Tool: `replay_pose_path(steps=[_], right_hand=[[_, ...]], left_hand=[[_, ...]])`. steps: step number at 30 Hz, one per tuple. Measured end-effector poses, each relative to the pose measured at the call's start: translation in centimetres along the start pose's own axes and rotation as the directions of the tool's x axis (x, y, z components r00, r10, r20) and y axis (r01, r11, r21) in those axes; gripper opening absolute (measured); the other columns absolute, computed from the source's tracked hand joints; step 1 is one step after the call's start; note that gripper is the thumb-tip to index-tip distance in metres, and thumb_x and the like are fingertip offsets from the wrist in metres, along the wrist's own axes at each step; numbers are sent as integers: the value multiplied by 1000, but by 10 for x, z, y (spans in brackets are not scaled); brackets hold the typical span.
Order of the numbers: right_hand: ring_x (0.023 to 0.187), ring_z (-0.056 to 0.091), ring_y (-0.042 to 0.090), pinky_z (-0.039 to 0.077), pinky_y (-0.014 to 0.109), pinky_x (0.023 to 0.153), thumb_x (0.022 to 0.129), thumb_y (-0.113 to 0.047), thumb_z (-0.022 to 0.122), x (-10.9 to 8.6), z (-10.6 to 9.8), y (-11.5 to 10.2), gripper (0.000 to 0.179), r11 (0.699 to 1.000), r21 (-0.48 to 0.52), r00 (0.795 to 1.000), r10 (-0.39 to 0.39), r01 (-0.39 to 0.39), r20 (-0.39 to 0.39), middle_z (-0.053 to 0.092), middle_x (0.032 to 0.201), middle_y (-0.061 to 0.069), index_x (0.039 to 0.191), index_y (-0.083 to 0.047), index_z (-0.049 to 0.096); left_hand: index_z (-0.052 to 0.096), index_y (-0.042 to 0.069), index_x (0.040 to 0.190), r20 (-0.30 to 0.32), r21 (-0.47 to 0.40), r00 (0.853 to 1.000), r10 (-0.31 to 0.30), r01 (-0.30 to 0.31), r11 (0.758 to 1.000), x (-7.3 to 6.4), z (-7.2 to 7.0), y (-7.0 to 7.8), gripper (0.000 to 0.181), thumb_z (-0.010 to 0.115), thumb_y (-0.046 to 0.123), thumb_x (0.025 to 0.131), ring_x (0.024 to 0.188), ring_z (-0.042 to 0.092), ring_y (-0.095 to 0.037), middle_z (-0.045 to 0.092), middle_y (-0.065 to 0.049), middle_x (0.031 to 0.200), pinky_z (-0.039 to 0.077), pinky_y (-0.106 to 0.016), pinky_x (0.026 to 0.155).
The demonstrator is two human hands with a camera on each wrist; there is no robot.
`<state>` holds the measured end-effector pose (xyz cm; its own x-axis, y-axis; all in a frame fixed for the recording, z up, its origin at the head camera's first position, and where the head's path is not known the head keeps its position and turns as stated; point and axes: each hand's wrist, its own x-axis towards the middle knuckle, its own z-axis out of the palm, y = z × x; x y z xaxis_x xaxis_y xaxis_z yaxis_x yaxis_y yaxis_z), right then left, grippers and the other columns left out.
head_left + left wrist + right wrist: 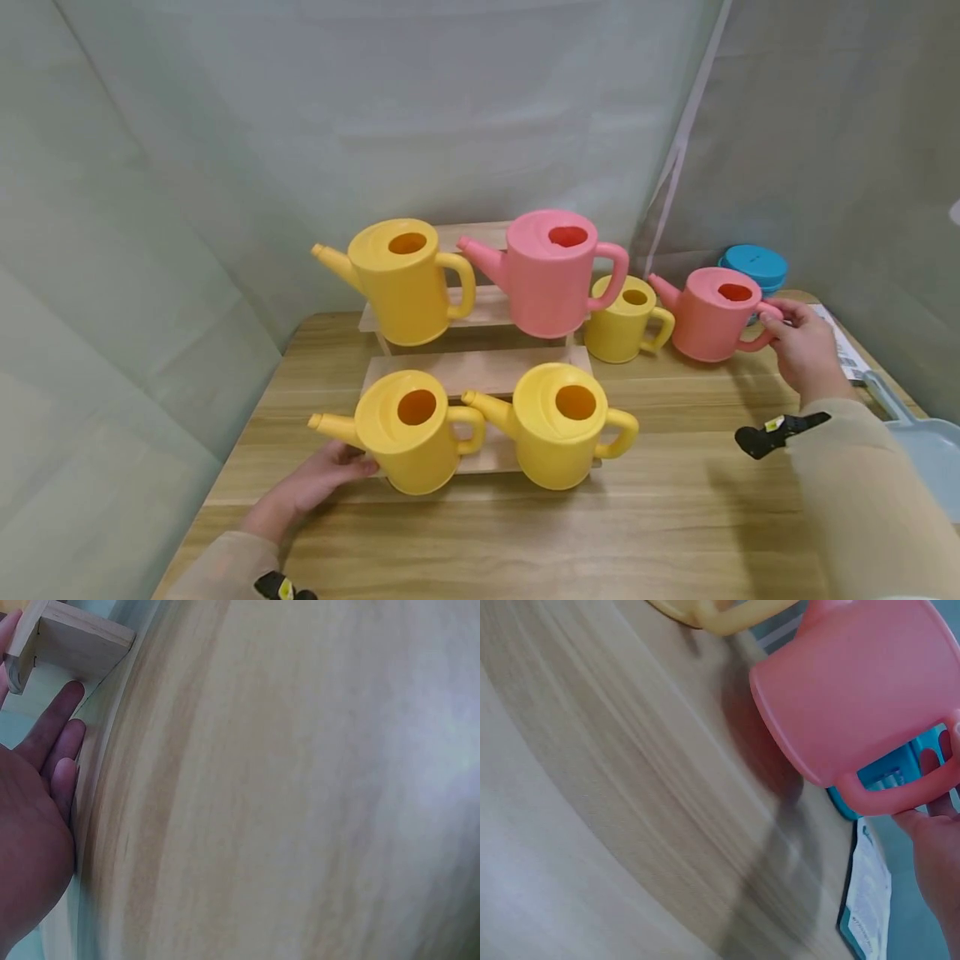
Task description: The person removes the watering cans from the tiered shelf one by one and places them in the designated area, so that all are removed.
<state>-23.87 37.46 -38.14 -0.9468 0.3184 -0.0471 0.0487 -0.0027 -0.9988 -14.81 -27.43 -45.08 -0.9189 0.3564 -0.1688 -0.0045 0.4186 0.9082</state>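
Observation:
My right hand [810,346] grips the handle of a pink watering can [708,321] at the right; whether its base touches the table, I cannot tell. A yellow watering can [615,329] stands just left of it, beside a stepped wooden rack [480,371]. Higher on the rack sit a yellow watering can [405,292] and a pink watering can [551,279]. Two yellow ones, a left can [412,446] and a right can [558,437], occupy the lowest step. At the rack's front left corner rests my left hand [322,479], its fingers [56,724] straight beside the wood.
Behind the held can is a blue lidded container [753,265]. A printed white sheet or box [868,900] lies near the table's right edge, with a light blue pan-like item [926,458] nearer me. Pale cloth walls [480,108] enclose the wooden table [675,533].

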Motion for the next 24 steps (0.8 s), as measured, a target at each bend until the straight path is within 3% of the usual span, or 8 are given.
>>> replay_pose_path(steps=[5,12,15,19,24], right_hand=[[94,44,7,45,9,68,83,-31,65,0,0,9,31,1000,-3,1000,12,-12,4,45,104,-7,110,-22,54],[94,47,6,47,11,70,83,-24,66,-1,3,20,27,989,148,1000,25,-26,6,46,105,-6,107,-21,54],[96,46,5,44,13,82,83,-26,67,-2,5,21,29,989,145,999,33,-33,1,47,105,-8,109,-22,54],[99,46,5,32,19,99,81,-27,69,-3,8,21,38,984,174,999,43,-44,7,49,106,-9,116,-20,54],[101,44,5,20,29,108,80,-32,69,-3,9,20,56,985,159,998,64,-65,15,48,107,-12,130,-18,49]], left_hand=[[38,1,137,-6,14,1000,10,-10,1000,-1,0,-1,58,63,20,88,122,42,-38,48,-22,132,31,-51,98],[39,2,136,-10,14,1000,7,-7,1000,-1,0,0,57,64,20,88,122,42,-38,48,-22,131,32,-50,98],[37,0,137,1,18,1000,21,-21,1000,-2,0,0,57,63,20,89,122,42,-39,48,-23,131,33,-50,97],[37,-2,136,9,4,999,45,-45,999,-2,0,1,57,62,17,89,121,42,-39,47,-24,131,33,-50,97],[38,0,136,3,7,999,39,-39,999,-2,0,2,56,63,17,89,122,42,-38,48,-23,131,32,-50,97]])
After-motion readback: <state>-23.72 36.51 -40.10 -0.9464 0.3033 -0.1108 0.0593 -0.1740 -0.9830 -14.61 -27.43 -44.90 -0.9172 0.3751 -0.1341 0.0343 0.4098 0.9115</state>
